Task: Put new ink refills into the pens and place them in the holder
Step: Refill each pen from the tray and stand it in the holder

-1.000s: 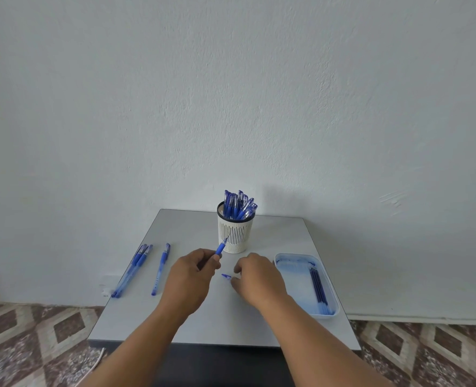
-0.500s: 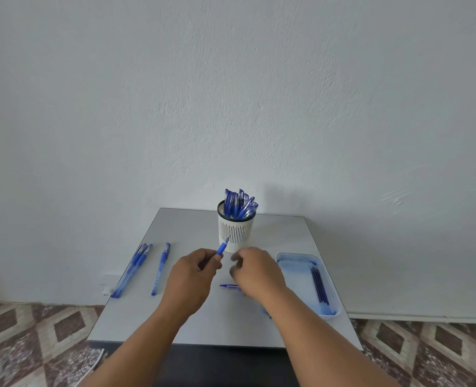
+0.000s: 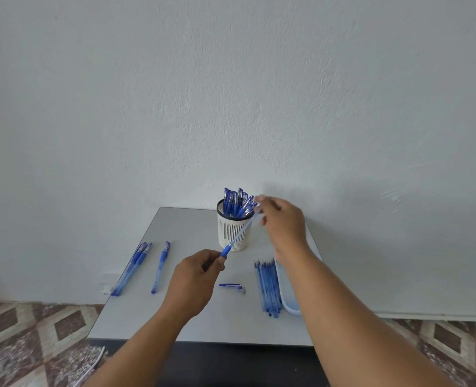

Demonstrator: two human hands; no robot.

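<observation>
Left hand (image 3: 193, 277) centre frame, fingers curled round pen barrel (image 3: 225, 250), right hand (image 3: 282, 222) above it pinching the refill (image 3: 245, 227) end, holder (image 3: 232, 230) behind, cap (image 3: 230, 286) on table (image 3: 175, 227), lower centre

It looked like a plain room in a home: a small grey counter (image 3: 192, 325) stood against a bare, rough-plastered white wall (image 3: 231, 93), and brown-and-cream diamond-patterned floor tiles (image 3: 35, 336) filled the frame's lower corners.
</observation>
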